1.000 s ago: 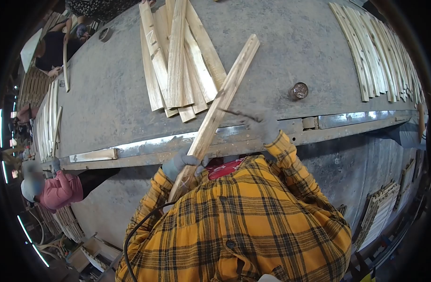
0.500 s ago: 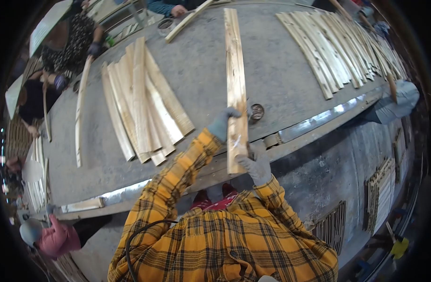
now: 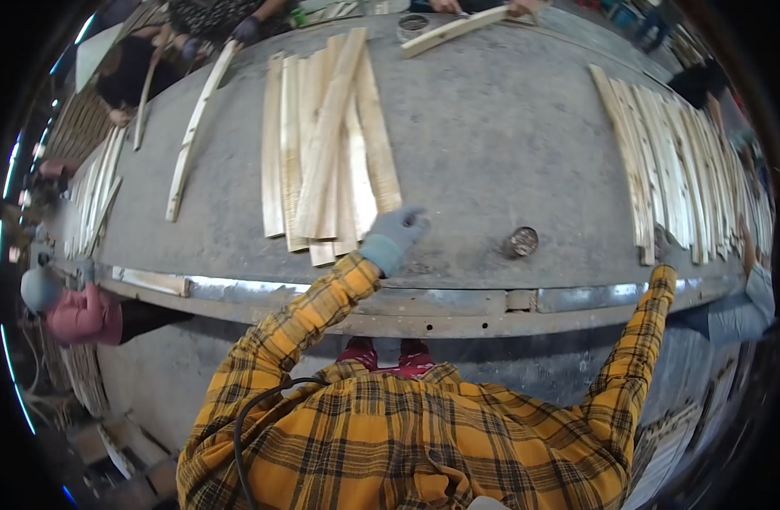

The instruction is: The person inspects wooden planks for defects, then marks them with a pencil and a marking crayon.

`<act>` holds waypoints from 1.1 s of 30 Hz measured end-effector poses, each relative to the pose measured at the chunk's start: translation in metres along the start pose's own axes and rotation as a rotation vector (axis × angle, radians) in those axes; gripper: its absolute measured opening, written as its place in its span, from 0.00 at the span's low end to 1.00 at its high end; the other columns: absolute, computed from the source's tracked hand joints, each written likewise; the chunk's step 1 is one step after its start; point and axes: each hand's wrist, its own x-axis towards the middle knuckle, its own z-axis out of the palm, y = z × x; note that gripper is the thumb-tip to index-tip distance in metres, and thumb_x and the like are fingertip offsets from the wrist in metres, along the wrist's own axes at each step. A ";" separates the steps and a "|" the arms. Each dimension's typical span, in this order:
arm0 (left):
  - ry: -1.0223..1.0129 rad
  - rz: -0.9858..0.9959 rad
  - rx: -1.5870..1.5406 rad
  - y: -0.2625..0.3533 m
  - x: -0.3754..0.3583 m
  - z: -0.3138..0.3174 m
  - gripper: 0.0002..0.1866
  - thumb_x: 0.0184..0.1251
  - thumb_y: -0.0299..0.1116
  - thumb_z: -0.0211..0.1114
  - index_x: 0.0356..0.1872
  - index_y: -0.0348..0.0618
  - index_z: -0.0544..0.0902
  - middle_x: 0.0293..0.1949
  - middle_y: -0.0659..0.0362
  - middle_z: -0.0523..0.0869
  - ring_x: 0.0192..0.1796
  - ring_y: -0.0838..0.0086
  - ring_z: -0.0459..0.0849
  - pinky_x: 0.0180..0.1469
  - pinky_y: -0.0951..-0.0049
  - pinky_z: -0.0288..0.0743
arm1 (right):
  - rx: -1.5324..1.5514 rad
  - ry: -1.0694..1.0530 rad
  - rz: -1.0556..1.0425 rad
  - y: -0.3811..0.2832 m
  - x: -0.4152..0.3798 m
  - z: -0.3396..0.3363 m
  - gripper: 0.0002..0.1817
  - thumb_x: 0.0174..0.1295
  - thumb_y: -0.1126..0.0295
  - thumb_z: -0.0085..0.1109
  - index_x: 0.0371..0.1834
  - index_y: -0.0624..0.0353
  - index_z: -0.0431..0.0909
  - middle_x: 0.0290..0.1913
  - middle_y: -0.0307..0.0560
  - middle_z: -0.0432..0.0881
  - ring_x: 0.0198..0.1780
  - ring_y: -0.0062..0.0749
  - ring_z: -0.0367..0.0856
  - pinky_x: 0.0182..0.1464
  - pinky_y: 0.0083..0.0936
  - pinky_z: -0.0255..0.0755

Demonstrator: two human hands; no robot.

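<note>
The person in the yellow plaid shirt (image 3: 407, 433) stands at the near edge of a long grey tabletop (image 3: 492, 144) with both arms stretched apart. The left hand (image 3: 396, 231), in a grey-blue glove, rests on the tabletop with the fingers spread and flat; its grip is slack and has hold of nothing. It lies just beside the near ends of a pile of wooden slats (image 3: 326, 153), which fan out away from the person, several overlapping and one lying on top at a slant. The right hand (image 3: 659, 248) reaches far to the right, at the near end of a long row of slats (image 3: 679, 161) laid side by side along that end of the tabletop. The glove is mostly hidden behind the sleeve cuff, so whether its grip is closed on a slat cannot be told.

A small round tin (image 3: 521, 242) stands on the tabletop between the two hands, near the metal edge strip (image 3: 458, 299). A single slat (image 3: 194, 136) lies apart to the left of the pile. Another slat (image 3: 453, 30) lies at the far edge, under other people's hands. A person in pink (image 3: 79, 310) is at the left.
</note>
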 end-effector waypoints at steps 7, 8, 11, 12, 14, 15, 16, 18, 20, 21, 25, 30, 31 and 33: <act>0.849 -0.372 0.987 -0.036 0.012 -0.086 0.40 0.54 0.48 0.67 0.66 0.48 0.59 0.58 0.49 0.69 0.57 0.58 0.72 0.53 0.60 0.71 | 0.260 -0.082 -0.112 -0.140 -0.122 0.087 0.28 0.60 0.59 0.60 0.58 0.67 0.70 0.51 0.50 0.79 0.51 0.25 0.75 0.57 0.21 0.68; 0.693 -0.455 0.722 -0.045 0.020 -0.095 0.42 0.53 0.48 0.67 0.67 0.47 0.57 0.57 0.48 0.69 0.57 0.59 0.73 0.55 0.60 0.71 | 0.271 -0.108 -0.133 -0.193 -0.167 0.103 0.26 0.60 0.65 0.61 0.60 0.64 0.68 0.54 0.50 0.78 0.53 0.27 0.75 0.56 0.20 0.69; 0.556 -0.425 0.481 -0.082 0.011 -0.106 0.44 0.54 0.44 0.67 0.69 0.44 0.52 0.52 0.48 0.73 0.53 0.63 0.76 0.54 0.63 0.73 | 0.404 -0.358 -0.184 -0.231 -0.228 0.150 0.25 0.59 0.69 0.60 0.60 0.60 0.70 0.55 0.52 0.77 0.53 0.28 0.76 0.55 0.20 0.70; 0.365 -0.207 -0.091 -0.096 -0.005 -0.123 0.42 0.55 0.42 0.65 0.68 0.43 0.54 0.50 0.48 0.74 0.47 0.66 0.79 0.49 0.67 0.75 | 0.446 -0.441 -0.293 -0.240 -0.248 0.164 0.23 0.60 0.70 0.59 0.59 0.60 0.71 0.55 0.52 0.77 0.52 0.28 0.77 0.53 0.20 0.71; 0.030 -0.094 -1.029 -0.105 -0.038 -0.133 0.36 0.58 0.37 0.60 0.66 0.37 0.57 0.42 0.50 0.78 0.35 0.74 0.80 0.34 0.79 0.77 | 0.412 -0.686 -0.020 -0.272 -0.276 0.185 0.19 0.59 0.72 0.58 0.54 0.65 0.74 0.53 0.54 0.78 0.48 0.26 0.78 0.49 0.20 0.72; -0.255 0.007 -1.461 -0.119 -0.051 -0.125 0.35 0.62 0.43 0.59 0.64 0.33 0.58 0.38 0.52 0.78 0.32 0.74 0.79 0.28 0.79 0.74 | 0.534 -0.695 -0.138 -0.275 -0.290 0.207 0.17 0.59 0.73 0.57 0.52 0.67 0.76 0.48 0.51 0.80 0.44 0.24 0.79 0.47 0.20 0.72; -0.389 0.098 -1.652 -0.113 -0.066 -0.116 0.36 0.62 0.47 0.59 0.63 0.33 0.58 0.39 0.51 0.78 0.33 0.72 0.80 0.29 0.78 0.76 | 0.658 -0.703 -0.250 -0.277 -0.301 0.229 0.16 0.59 0.74 0.56 0.49 0.69 0.77 0.43 0.48 0.83 0.41 0.22 0.79 0.44 0.20 0.73; -0.354 0.115 -1.709 -0.106 -0.086 -0.096 0.39 0.60 0.55 0.59 0.62 0.33 0.60 0.40 0.49 0.79 0.35 0.68 0.82 0.32 0.73 0.80 | 0.636 -0.777 -0.179 -0.301 -0.321 0.249 0.16 0.60 0.71 0.57 0.49 0.69 0.77 0.39 0.45 0.82 0.39 0.21 0.78 0.45 0.20 0.72; -0.171 -0.010 -1.628 -0.113 -0.098 -0.078 0.37 0.60 0.57 0.59 0.57 0.32 0.65 0.43 0.47 0.79 0.37 0.65 0.82 0.36 0.70 0.82 | 0.602 -0.838 -0.102 -0.318 -0.338 0.267 0.17 0.61 0.68 0.57 0.49 0.70 0.77 0.34 0.42 0.82 0.37 0.21 0.77 0.46 0.19 0.71; -0.178 -0.017 -1.634 -0.118 -0.101 -0.069 0.37 0.60 0.57 0.59 0.57 0.32 0.65 0.43 0.47 0.79 0.37 0.65 0.82 0.36 0.70 0.82 | 0.631 -0.878 -0.111 -0.319 -0.342 0.280 0.19 0.61 0.65 0.57 0.49 0.71 0.76 0.32 0.40 0.80 0.36 0.21 0.77 0.46 0.18 0.70; -0.184 -0.095 -1.519 -0.122 -0.119 -0.048 0.33 0.62 0.51 0.60 0.56 0.32 0.66 0.42 0.47 0.79 0.37 0.66 0.82 0.35 0.71 0.82 | 0.638 -0.888 -0.114 -0.332 -0.359 0.310 0.24 0.64 0.56 0.55 0.50 0.70 0.75 0.32 0.38 0.80 0.34 0.20 0.75 0.46 0.16 0.68; -0.291 -0.112 -1.441 -0.138 -0.163 -0.052 0.22 0.66 0.44 0.56 0.52 0.38 0.68 0.31 0.55 0.78 0.26 0.73 0.78 0.26 0.74 0.77 | 0.623 -0.812 -0.067 -0.332 -0.362 0.319 0.18 0.66 0.61 0.52 0.54 0.58 0.76 0.41 0.38 0.81 0.28 0.13 0.73 0.23 0.11 0.65; -0.397 -0.109 -1.641 -0.144 -0.178 -0.056 0.23 0.67 0.46 0.55 0.52 0.38 0.68 0.28 0.57 0.76 0.25 0.73 0.77 0.25 0.76 0.74 | 0.697 -0.841 -0.069 -0.329 -0.363 0.321 0.16 0.66 0.62 0.52 0.53 0.56 0.76 0.41 0.37 0.81 0.26 0.12 0.72 0.20 0.09 0.62; -0.471 -0.133 -1.689 -0.166 -0.201 -0.059 0.22 0.68 0.49 0.52 0.51 0.40 0.68 0.25 0.59 0.73 0.22 0.76 0.74 0.22 0.78 0.70 | 0.676 -0.824 -0.067 -0.331 -0.367 0.317 0.16 0.66 0.63 0.51 0.53 0.56 0.77 0.42 0.37 0.81 0.24 0.11 0.71 0.21 0.08 0.62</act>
